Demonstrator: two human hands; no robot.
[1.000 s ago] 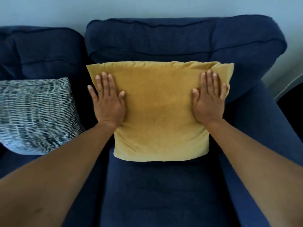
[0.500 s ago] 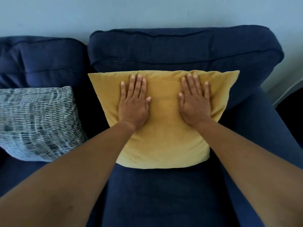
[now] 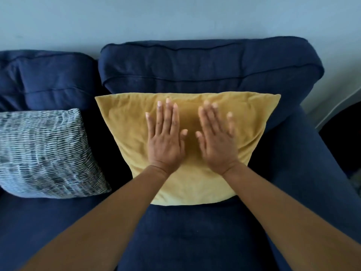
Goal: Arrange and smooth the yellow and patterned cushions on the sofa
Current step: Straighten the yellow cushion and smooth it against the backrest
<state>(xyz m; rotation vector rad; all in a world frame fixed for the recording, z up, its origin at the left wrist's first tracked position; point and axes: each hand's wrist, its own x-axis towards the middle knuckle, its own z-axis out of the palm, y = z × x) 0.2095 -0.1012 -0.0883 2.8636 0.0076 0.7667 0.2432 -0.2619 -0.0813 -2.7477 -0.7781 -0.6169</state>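
A yellow cushion (image 3: 125,130) leans upright against the back of the dark blue sofa (image 3: 195,69), on the right-hand seat. Both palms lie flat on its front. My left hand (image 3: 165,139) rests just left of the cushion's middle, fingers straight and pointing up. My right hand (image 3: 217,139) lies just right of the middle, fingers spread a little and slightly blurred. The thumbs nearly meet. A patterned cushion (image 3: 45,153), white with dark dashes, leans on the left seat, apart from the yellow one.
The sofa's right armrest (image 3: 304,173) runs down the right side. A pale blue wall (image 3: 175,20) stands behind the sofa. A dark area (image 3: 343,137) lies beyond the armrest at far right. The blue seat (image 3: 185,235) stretches in front of the yellow cushion.
Both hands slid inward across the yellow cushion, from its outer edges to its middle, staying flat on it. The view has tilted up a little.
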